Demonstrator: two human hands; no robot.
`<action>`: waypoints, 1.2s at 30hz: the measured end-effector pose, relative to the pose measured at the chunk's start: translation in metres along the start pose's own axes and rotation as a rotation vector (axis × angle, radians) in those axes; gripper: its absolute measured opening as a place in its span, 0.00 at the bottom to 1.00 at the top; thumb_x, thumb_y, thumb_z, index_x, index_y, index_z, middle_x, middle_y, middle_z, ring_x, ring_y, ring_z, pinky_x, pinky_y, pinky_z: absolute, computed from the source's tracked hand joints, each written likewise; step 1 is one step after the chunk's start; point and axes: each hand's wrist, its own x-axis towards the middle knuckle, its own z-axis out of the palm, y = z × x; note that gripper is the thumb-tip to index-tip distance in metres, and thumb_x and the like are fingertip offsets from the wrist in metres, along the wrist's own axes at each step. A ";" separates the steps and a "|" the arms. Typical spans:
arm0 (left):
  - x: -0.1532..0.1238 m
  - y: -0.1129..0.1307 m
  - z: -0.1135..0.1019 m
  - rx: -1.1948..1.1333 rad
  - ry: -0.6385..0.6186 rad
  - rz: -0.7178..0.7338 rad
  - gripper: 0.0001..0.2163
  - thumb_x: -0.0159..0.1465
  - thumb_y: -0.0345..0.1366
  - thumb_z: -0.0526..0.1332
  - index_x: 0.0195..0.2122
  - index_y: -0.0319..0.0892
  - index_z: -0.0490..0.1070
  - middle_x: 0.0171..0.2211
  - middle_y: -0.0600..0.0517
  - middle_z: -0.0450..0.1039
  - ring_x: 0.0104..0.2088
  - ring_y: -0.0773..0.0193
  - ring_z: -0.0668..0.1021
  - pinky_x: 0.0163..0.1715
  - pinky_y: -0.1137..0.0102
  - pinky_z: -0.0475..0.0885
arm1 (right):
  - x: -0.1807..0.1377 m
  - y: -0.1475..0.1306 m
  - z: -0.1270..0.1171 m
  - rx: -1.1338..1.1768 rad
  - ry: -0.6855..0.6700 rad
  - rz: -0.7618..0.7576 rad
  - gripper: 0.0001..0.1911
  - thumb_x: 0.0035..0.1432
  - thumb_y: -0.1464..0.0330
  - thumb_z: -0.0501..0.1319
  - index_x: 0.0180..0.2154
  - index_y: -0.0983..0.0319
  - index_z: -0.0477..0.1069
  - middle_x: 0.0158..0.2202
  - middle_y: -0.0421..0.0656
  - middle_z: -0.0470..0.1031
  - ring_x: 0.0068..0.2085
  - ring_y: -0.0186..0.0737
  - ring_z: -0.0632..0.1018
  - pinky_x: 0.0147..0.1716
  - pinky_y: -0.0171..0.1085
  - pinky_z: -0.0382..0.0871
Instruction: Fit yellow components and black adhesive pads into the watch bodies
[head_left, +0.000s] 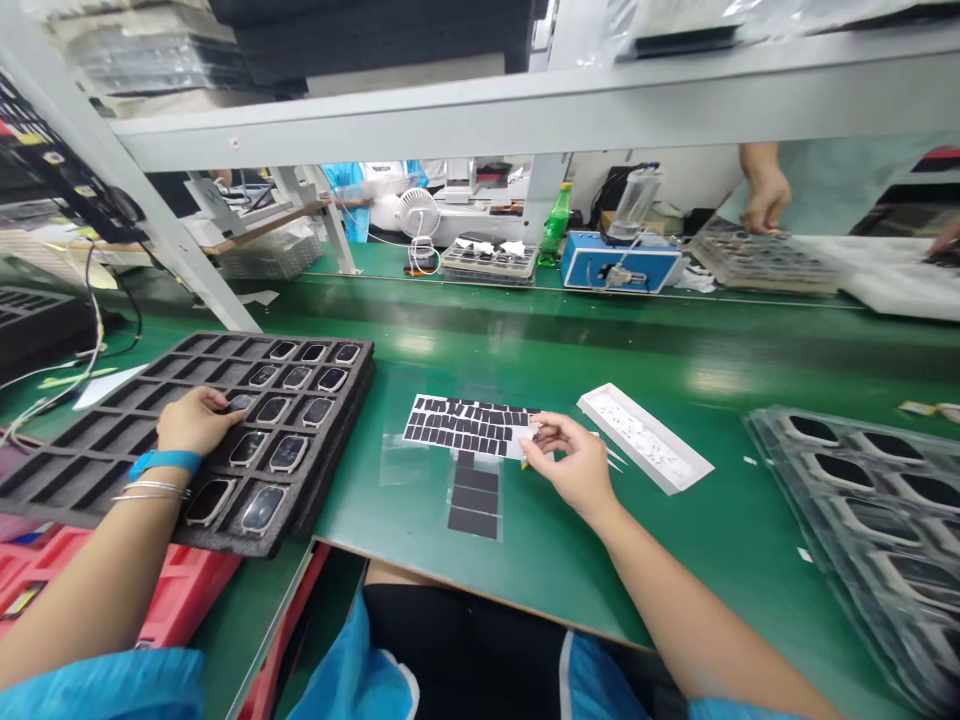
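Note:
My left hand (196, 420), with a blue band at the wrist, reaches over the black foam tray (161, 395). Its thumb and fingers close at the edge of a watch case (240, 403) in one of the compartments. Several similar watch cases with dark screens fill the tray's right part. Above the green table, my right hand (574, 458) is closed in a pinch, with a small dark piece at the fingertips. Pale pointed tips of tweezers (614, 456) stick out on its right side. Beside that hand lies a white sheet of small black stickers (465, 425).
Larger black rectangles on a clear film (475, 498) lie below the sheet. A shallow white box (645, 437) with small bits stands right of my hand. Clear trays of watch cases (862, 520) are at the right. Beyond are a fan (418, 212), a blue machine (619, 262) and a co-worker's hand (766, 198).

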 end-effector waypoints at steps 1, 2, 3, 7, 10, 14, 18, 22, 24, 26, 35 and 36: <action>0.000 0.000 0.000 -0.001 -0.003 -0.004 0.13 0.49 0.41 0.69 0.30 0.42 0.67 0.31 0.56 0.70 0.35 0.62 0.73 0.33 0.74 0.62 | 0.000 -0.001 0.000 -0.001 -0.011 -0.006 0.13 0.49 0.63 0.67 0.37 0.60 0.74 0.26 0.41 0.75 0.24 0.37 0.77 0.26 0.37 0.78; 0.000 0.000 -0.001 0.000 -0.006 -0.001 0.13 0.49 0.41 0.69 0.30 0.42 0.67 0.30 0.56 0.70 0.35 0.62 0.73 0.33 0.74 0.62 | -0.001 -0.002 0.001 0.005 -0.019 -0.005 0.13 0.49 0.63 0.67 0.37 0.60 0.74 0.26 0.41 0.75 0.24 0.37 0.77 0.26 0.37 0.78; 0.000 0.001 -0.001 0.003 -0.011 0.000 0.13 0.49 0.40 0.69 0.30 0.42 0.67 0.30 0.56 0.70 0.35 0.62 0.73 0.33 0.74 0.62 | -0.001 -0.002 0.001 0.013 -0.022 -0.001 0.13 0.49 0.63 0.67 0.37 0.60 0.74 0.26 0.40 0.75 0.24 0.37 0.77 0.26 0.37 0.78; 0.000 0.002 -0.001 0.006 -0.012 -0.014 0.13 0.49 0.40 0.69 0.30 0.42 0.68 0.29 0.56 0.70 0.35 0.62 0.73 0.32 0.75 0.62 | -0.001 -0.002 0.000 0.045 -0.014 0.009 0.13 0.49 0.63 0.66 0.37 0.60 0.74 0.26 0.40 0.74 0.24 0.37 0.77 0.26 0.36 0.78; -0.001 0.005 -0.001 0.022 -0.009 -0.026 0.12 0.49 0.40 0.69 0.29 0.42 0.67 0.28 0.57 0.70 0.35 0.62 0.73 0.32 0.75 0.61 | -0.001 -0.003 0.000 0.044 -0.003 0.002 0.13 0.48 0.62 0.66 0.37 0.60 0.74 0.26 0.40 0.75 0.24 0.37 0.77 0.26 0.37 0.78; -0.004 0.009 -0.005 0.030 -0.043 -0.017 0.13 0.49 0.41 0.69 0.30 0.42 0.67 0.28 0.57 0.70 0.34 0.62 0.73 0.32 0.74 0.61 | -0.002 -0.005 -0.001 0.043 -0.013 -0.008 0.12 0.49 0.63 0.66 0.37 0.59 0.74 0.26 0.40 0.75 0.24 0.37 0.77 0.27 0.37 0.78; -0.008 0.012 -0.008 0.044 -0.045 -0.034 0.13 0.49 0.41 0.69 0.29 0.42 0.67 0.25 0.58 0.70 0.33 0.62 0.73 0.32 0.73 0.61 | -0.002 -0.007 -0.002 0.058 -0.019 -0.013 0.12 0.48 0.63 0.66 0.37 0.59 0.74 0.27 0.40 0.75 0.24 0.37 0.77 0.27 0.37 0.78; -0.007 0.013 -0.009 0.103 -0.062 -0.032 0.14 0.50 0.43 0.68 0.32 0.42 0.68 0.27 0.56 0.73 0.34 0.60 0.74 0.34 0.71 0.64 | -0.003 -0.007 -0.002 0.040 -0.008 -0.028 0.12 0.48 0.63 0.67 0.37 0.59 0.75 0.27 0.41 0.76 0.24 0.37 0.77 0.27 0.38 0.79; -0.007 0.017 -0.010 0.171 -0.062 0.015 0.16 0.53 0.45 0.67 0.37 0.40 0.71 0.36 0.51 0.78 0.42 0.56 0.75 0.42 0.65 0.67 | -0.002 -0.006 -0.003 0.024 -0.002 -0.028 0.13 0.49 0.62 0.67 0.37 0.59 0.75 0.27 0.41 0.76 0.24 0.37 0.77 0.28 0.38 0.79; -0.013 0.026 -0.011 0.247 -0.077 0.071 0.20 0.58 0.45 0.63 0.47 0.38 0.71 0.47 0.43 0.78 0.53 0.47 0.72 0.52 0.51 0.64 | -0.002 -0.004 -0.003 0.014 0.004 -0.022 0.14 0.49 0.61 0.67 0.37 0.60 0.75 0.27 0.41 0.76 0.25 0.37 0.77 0.28 0.38 0.79; -0.147 0.141 0.015 -0.400 -0.055 0.737 0.27 0.61 0.41 0.63 0.62 0.43 0.66 0.61 0.41 0.68 0.62 0.48 0.69 0.63 0.51 0.60 | 0.006 -0.008 -0.010 0.069 0.051 0.033 0.15 0.47 0.60 0.69 0.38 0.58 0.76 0.28 0.41 0.75 0.27 0.38 0.78 0.27 0.37 0.79; -0.160 0.160 0.026 -0.534 -0.249 0.874 0.29 0.60 0.42 0.66 0.63 0.45 0.65 0.62 0.42 0.68 0.62 0.50 0.70 0.63 0.56 0.63 | 0.009 -0.011 -0.011 0.066 0.031 0.034 0.15 0.47 0.60 0.70 0.38 0.57 0.76 0.29 0.41 0.75 0.28 0.38 0.78 0.28 0.37 0.79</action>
